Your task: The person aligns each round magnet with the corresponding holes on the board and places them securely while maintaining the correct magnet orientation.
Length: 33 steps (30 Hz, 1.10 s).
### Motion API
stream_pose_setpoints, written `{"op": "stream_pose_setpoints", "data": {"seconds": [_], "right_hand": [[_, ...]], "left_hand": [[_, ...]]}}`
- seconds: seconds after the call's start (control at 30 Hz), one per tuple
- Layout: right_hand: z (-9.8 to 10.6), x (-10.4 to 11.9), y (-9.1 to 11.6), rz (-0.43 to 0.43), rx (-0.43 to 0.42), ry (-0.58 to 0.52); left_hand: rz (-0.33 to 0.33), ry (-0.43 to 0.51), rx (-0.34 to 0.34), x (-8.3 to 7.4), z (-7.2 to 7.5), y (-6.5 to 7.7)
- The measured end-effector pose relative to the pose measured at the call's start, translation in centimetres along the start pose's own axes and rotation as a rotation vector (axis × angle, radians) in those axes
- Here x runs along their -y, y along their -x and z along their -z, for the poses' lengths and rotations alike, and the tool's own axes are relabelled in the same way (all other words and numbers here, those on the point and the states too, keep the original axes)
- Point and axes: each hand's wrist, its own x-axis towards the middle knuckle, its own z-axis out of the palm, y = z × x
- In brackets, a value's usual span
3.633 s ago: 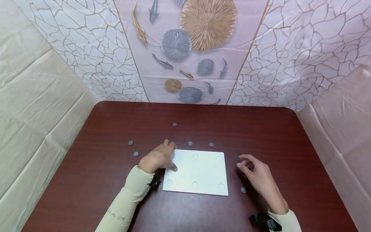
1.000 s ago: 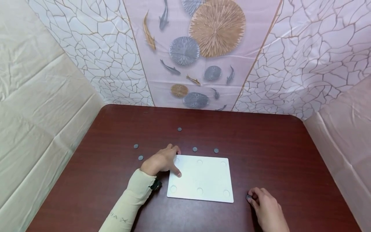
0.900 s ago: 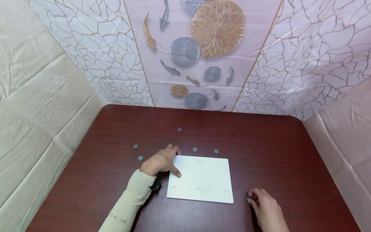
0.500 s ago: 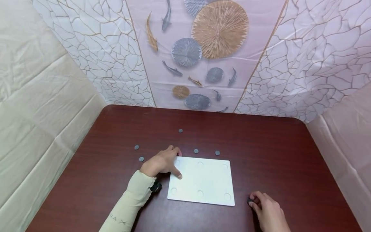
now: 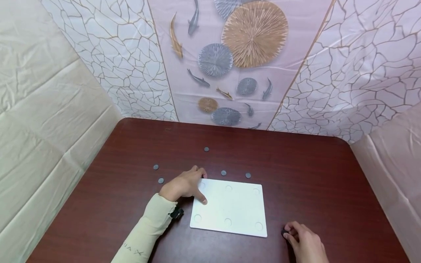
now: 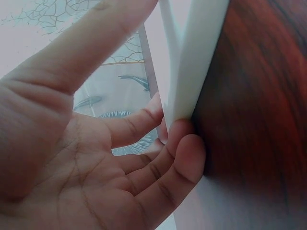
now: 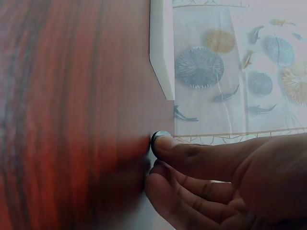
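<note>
A flat white board [image 5: 230,204] with shallow round recesses lies on the dark red-brown table. My left hand [image 5: 184,184] holds it by the far left corner, thumb on the top face; in the left wrist view the other fingers [image 6: 189,153] curl against the board's edge [image 6: 194,62]. To the right of the board, my right hand [image 5: 306,241] pinches a small, dark, coin-sized disc [image 5: 284,231] between thumb and fingers. In the right wrist view this disc [image 7: 154,142] stands tilted up at the tabletop, partly hidden by the thumb.
Beyond the board lie grey discs, one at the back [image 5: 206,149] and two closer to its far edge, a middle disc [image 5: 223,173] and a right disc [image 5: 248,175]. Two more, including a far-left disc [image 5: 156,167], lie left of it. Patterned cloth [image 5: 223,65] hangs behind the table.
Earliest, the right hand was above the table with the disc lying flat nearby; it has since come down and pinched the disc, now tilting it up. The left hand keeps its hold on the board.
</note>
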Motion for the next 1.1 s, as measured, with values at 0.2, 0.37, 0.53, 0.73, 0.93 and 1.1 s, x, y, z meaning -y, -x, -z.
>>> {"op": "stream_pose_setpoints", "data": {"seconds": [0.2, 0.37, 0.53, 0.73, 0.93, 1.1], "right_hand": [[-0.1, -0.5, 1.0, 0.007, -0.025, 0.001], [0.3, -0.5, 1.3, -0.013, -0.007, -0.033], [1.0, 0.1, 1.1, -0.044, 0.03, -0.072], [1.1, 1.0, 0.4, 0.014, -0.011, -0.085], [0.8, 1.4, 0.4, 0.027, -0.066, -0.112], [0.5, 1.7, 0.5, -0.033, -0.048, -0.203]], "left_hand": [[-0.006, 0.021, 0.018, -0.1, -0.8, 0.2], [-0.014, 0.024, 0.016, -0.2, -0.9, 0.2], [-0.012, 0.024, 0.022, -0.3, -0.7, 0.1], [0.01, 0.007, 0.017, -0.1, -0.1, 0.0], [-0.016, 0.005, 0.022, -0.2, 0.3, -0.1], [-0.035, 0.006, 0.043, 0.0, 0.3, 0.0]]}}
